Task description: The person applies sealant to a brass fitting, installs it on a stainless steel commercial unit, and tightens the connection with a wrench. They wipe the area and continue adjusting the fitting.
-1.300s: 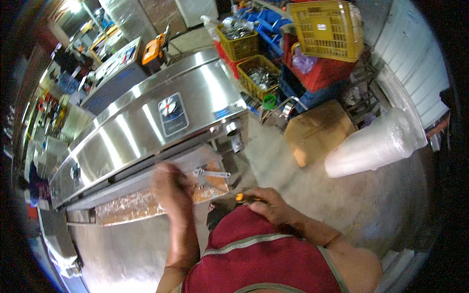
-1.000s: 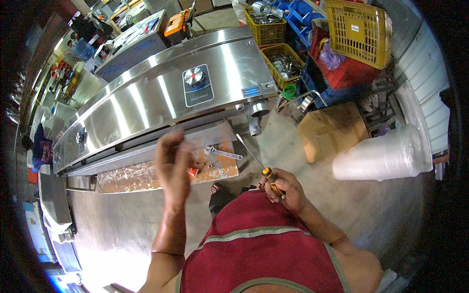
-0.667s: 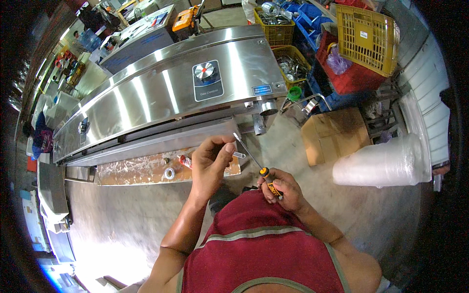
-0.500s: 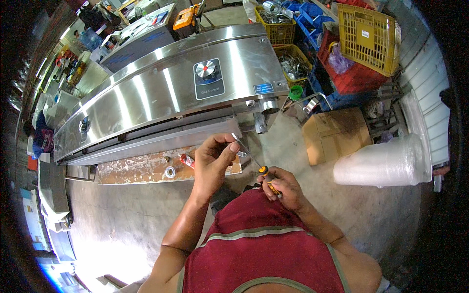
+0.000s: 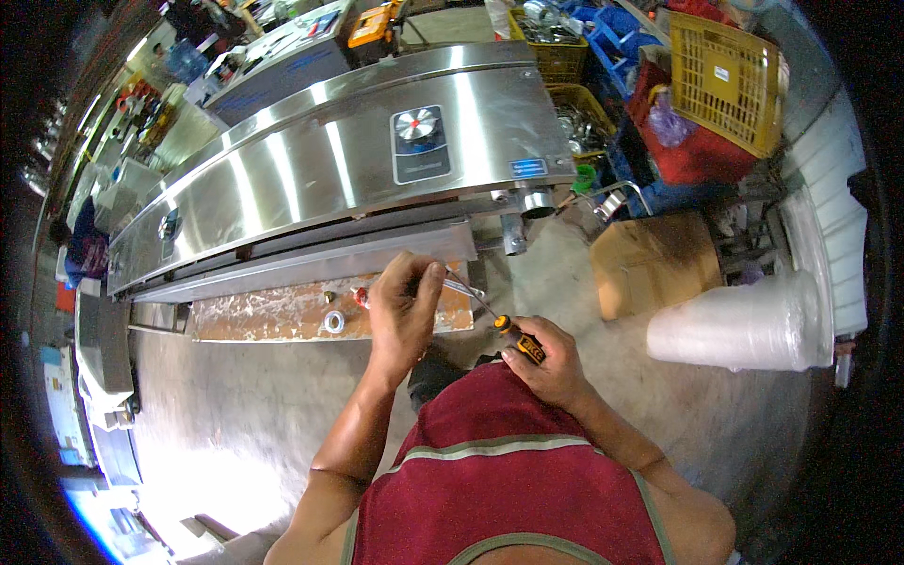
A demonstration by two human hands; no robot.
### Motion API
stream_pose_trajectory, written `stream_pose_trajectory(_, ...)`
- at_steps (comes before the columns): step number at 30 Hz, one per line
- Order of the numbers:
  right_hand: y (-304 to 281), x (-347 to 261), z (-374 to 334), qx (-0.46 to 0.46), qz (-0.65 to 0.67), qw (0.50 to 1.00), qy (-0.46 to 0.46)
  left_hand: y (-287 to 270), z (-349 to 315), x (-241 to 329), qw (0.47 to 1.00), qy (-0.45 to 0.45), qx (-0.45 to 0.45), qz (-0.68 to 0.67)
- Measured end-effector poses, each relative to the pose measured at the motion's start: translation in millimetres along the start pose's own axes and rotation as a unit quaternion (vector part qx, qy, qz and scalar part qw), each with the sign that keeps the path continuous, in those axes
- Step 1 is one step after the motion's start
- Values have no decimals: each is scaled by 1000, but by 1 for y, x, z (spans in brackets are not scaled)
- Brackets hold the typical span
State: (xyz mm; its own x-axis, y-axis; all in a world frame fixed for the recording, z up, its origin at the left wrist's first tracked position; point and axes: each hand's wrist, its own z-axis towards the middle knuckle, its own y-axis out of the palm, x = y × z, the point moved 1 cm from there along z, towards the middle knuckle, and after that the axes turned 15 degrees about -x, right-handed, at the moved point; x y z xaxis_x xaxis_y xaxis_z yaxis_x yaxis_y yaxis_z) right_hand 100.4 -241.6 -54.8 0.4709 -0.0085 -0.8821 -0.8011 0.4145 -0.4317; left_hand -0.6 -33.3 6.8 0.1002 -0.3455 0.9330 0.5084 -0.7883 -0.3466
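Note:
My right hand is closed around the black-and-orange handle of a screwdriver, whose thin shaft points up and left toward my left hand. With thumb and fingers pinched, my left hand holds a slim, shiny, clear-looking piece that sticks out beside the shaft. Its exact kind does not show, and my fingers cover one end. Beyond both hands stands a long stainless-steel appliance with a round control knob on its front.
Below the appliance lies a worn brown board bearing a tape roll and a red item partly behind my left hand. A cardboard box, a plastic-wrapped roll and a yellow crate stand to the right.
My left hand has turned, so its back faces up more and its fingers hide more of the slim piece. My right hand's grip on the screwdriver handle has shifted. The view has moved slightly.

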Motion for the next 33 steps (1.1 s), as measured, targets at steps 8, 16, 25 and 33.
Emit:
stream_pose_trajectory(8,8,-14,12,48,-99,994,-11,-8,-5,0,960,63,76,261)
stream_pose_trajectory(16,11,-25,22,-2,-74,996,-42,-57,-9,-20,991,-19,114,71)
stream_pose_trajectory(25,10,-27,25,-37,-30,998,-28,-77,-33,-9,985,69,-7,161)
stream_pose_trajectory(33,10,-24,22,-113,88,990,19,-100,-31,-2,908,165,-153,355)
